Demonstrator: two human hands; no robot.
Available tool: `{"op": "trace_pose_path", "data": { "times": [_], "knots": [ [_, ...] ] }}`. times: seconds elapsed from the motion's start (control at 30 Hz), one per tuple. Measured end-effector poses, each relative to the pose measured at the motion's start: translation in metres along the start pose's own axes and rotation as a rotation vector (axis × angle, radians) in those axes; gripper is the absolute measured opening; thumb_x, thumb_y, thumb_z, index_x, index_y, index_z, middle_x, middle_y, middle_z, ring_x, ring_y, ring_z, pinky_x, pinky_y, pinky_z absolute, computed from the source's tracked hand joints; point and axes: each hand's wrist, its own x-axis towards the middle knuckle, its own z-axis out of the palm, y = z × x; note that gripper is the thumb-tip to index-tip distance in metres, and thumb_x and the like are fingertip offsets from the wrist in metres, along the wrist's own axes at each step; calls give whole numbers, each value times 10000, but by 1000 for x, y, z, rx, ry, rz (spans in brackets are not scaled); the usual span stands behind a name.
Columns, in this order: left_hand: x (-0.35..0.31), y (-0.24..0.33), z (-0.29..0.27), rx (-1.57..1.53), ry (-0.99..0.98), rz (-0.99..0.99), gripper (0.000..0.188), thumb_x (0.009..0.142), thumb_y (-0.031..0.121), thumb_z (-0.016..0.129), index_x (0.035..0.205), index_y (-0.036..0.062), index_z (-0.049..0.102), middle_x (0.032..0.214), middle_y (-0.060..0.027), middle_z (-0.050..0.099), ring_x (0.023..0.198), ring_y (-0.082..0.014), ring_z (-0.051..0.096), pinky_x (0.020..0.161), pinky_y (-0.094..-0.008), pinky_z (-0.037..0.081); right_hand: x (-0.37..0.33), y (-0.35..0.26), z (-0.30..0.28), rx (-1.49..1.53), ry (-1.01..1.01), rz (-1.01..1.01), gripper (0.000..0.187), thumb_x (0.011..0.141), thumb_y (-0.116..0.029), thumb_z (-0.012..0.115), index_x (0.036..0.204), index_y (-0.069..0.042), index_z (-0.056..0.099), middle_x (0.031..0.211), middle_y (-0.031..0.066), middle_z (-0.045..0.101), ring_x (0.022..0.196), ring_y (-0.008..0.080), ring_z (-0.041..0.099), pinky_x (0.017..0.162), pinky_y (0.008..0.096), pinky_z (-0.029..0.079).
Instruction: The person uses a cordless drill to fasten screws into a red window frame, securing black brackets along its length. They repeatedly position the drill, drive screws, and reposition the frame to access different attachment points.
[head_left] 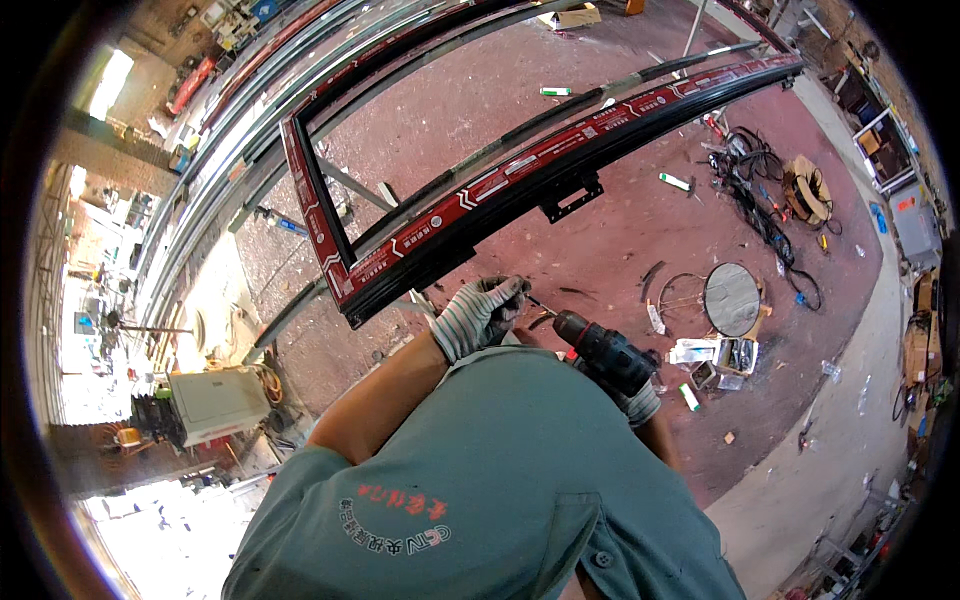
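Observation:
My right hand (639, 404), in a striped work glove, grips a dark cordless drill (606, 352) close to my body. The drill's thin bit points up and left, toward my other hand. My left hand (482, 315), gloved as well, is closed with its fingertips pinched together near the bit's tip. Whatever is in that pinch is too small to make out. Just beyond my hands a large black metal frame (480, 232) with red printed film (437, 222) lies raised on supports. A small black bracket (574, 198) sticks out from its near edge.
Long metal profiles (215, 150) are stacked on the left. A pale box-shaped machine (218, 404) stands at lower left. On the reddish floor to the right lie black cables (755, 200), a round disc (732, 299), an open box of small parts (737, 355) and a cardboard roll (806, 190).

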Motion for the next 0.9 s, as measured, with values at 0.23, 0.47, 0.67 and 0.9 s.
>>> {"op": "trace_pose_path", "data": {
  "times": [0.23, 0.47, 0.67, 0.9],
  "knots": [
    [26, 26, 5, 236, -24, -115, 242, 912, 293, 609, 913, 51, 608, 725, -3, 583, 559, -60, 496, 447, -174, 359, -11, 32, 22, 341, -20, 259, 302, 855, -137, 642, 1151, -92, 610, 1026, 82, 660, 943, 196, 638, 847, 333, 522],
    [73, 87, 35, 725, -115, -219, 276, 915, 299, 607, 925, 25, 649, 718, -2, 611, 574, -45, 523, 492, -178, 420, 5, 54, -1, 361, 55, 303, 324, 764, -118, 718, 1067, -56, 620, 974, 59, 651, 867, 164, 614, 787, 316, 512],
    [139, 101, 14, 871, -252, -306, 292, 876, 290, 662, 965, 12, 656, 715, -10, 605, 590, -48, 527, 500, -173, 426, 44, 60, -13, 638, 105, 470, 314, 748, -67, 718, 1048, -47, 625, 947, 25, 636, 859, 139, 586, 792, 294, 484],
    [175, 114, 6, 587, -213, -286, 309, 901, 327, 627, 971, 26, 620, 697, -6, 599, 530, -46, 508, 471, -172, 423, 67, 65, 17, 382, 266, 550, 253, 824, -53, 615, 1077, -50, 629, 969, 30, 640, 889, 168, 609, 828, 284, 484]
  ]
}}
